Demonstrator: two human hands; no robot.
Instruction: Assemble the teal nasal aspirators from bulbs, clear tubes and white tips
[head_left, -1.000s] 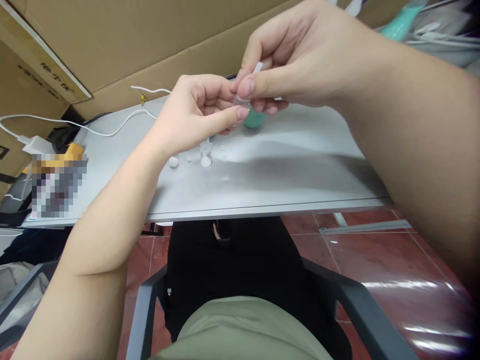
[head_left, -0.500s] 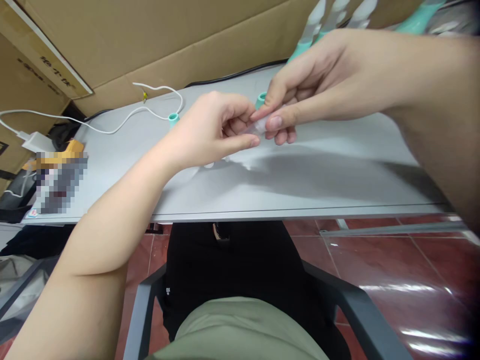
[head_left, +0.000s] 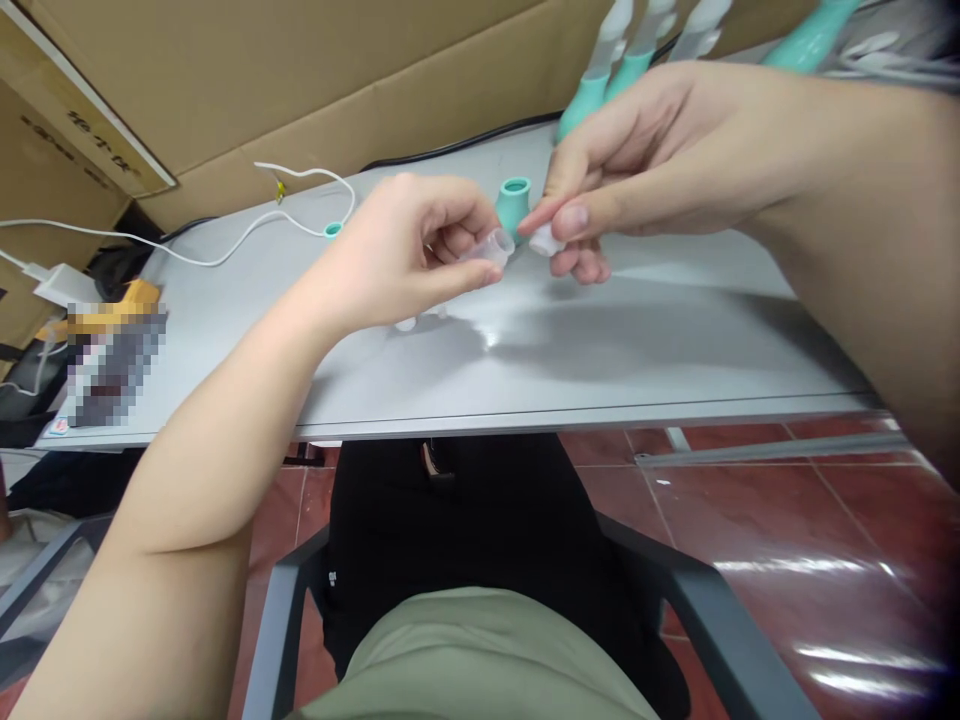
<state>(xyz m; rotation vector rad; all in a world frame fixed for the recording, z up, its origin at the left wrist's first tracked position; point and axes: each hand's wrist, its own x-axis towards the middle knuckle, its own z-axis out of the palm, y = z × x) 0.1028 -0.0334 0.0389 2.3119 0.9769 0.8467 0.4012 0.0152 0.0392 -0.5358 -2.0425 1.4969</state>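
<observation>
A grey table (head_left: pixel 600 350) is seen from above, with its near edge over a red tiled floor (head_left: pixel 750 520). Brown cardboard boxes (head_left: pixel 300 70) stand against the far edge of the table. A white cable (head_left: pixel 225 250) lies across the far left of the table and runs to a white charger (head_left: pixel 56 285) just off its left end. A teal cap (head_left: pixel 514 200) stands upright near the middle of the table, open end up, and a smaller teal ring (head_left: pixel 332 230) lies further left, beside the cable. Teal-and-white bottles (head_left: pixel 622 60) are seen at the far right of the table. Small white parts (head_left: pixel 420 320) lie on the table beneath the left hand. A grey chair frame (head_left: pixel 285 620) is seen below the near edge.

The left hand (head_left: pixel 405 250) is held above the middle of the table, fingers curled, and a small clear tube (head_left: pixel 491 247) is pinched between thumb and forefinger, open end towards the right. The right hand (head_left: pixel 645 160) is held just right of it; a small white cap (head_left: pixel 544 240) is pinched between thumb and forefinger, close to the tube's mouth but apart from it.

Against half a second ago: the two hands were then joined at the fingertips, and tube and cap are now separated. The teal cap, then largely hidden behind the fingers, is now in plain view.
</observation>
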